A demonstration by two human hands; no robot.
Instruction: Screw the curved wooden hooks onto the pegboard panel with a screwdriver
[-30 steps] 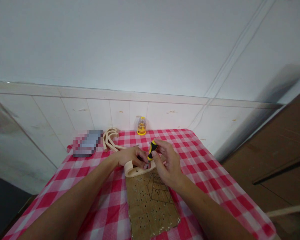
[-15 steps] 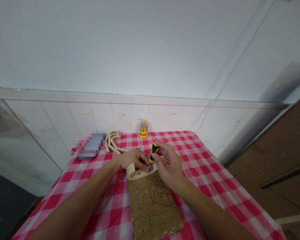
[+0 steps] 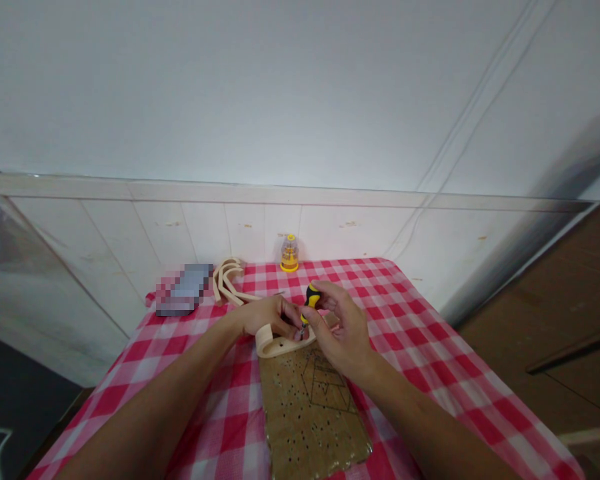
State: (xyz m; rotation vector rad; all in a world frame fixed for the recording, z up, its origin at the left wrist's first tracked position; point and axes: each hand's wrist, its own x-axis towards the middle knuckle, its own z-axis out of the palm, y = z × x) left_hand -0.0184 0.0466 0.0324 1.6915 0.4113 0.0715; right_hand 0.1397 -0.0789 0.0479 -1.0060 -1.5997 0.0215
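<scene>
Head view: right hand [image 3: 341,331] gripping a yellow-black screwdriver [image 3: 309,299] upright, tip on a curved wooden piece [image 3: 275,345] at mid-bench, left hand [image 3: 265,316] pinching that piece, perforated cardboard sheet [image 3: 313,407] toward the near edge, checkered bench [image 3: 420,347], bit holder [image 3: 289,254] at the far edge.

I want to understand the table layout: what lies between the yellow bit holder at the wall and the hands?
In the head view, only bare checked tablecloth separates the bit holder from the right hand and left hand.

R hand [image 3: 341,331] grips screwdriver [image 3: 310,298] upright on wood piece [image 3: 275,345]; L hand [image 3: 266,315] steadies it.
</scene>
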